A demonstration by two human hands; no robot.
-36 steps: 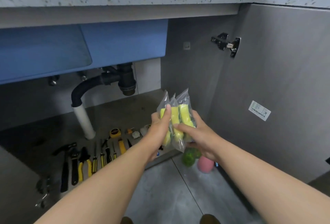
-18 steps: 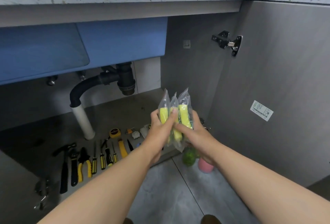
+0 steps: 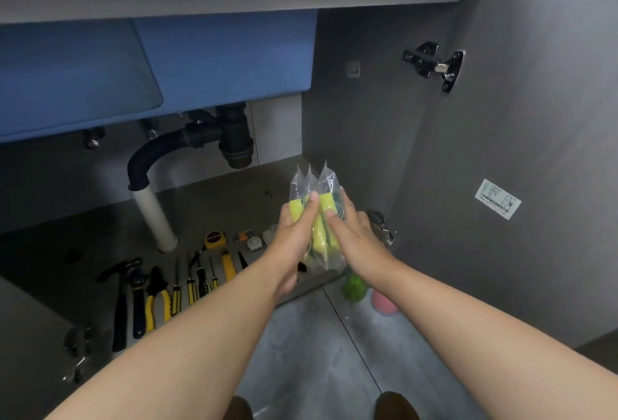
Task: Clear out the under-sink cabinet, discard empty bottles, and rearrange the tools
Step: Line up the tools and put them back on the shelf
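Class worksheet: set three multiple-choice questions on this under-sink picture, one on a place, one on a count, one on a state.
1. Where do the tools lie? A on the counter; B in a row on the cabinet floor; C in the sink.
2. How many sponge packs are held? A one; B five; C three.
3. How are the packs held? A between left hand and right hand; B by one hand alone; C lying on the floor.
Answers: B, the tools line the floor; C, three bag tips stick up; A, both hands grip them.
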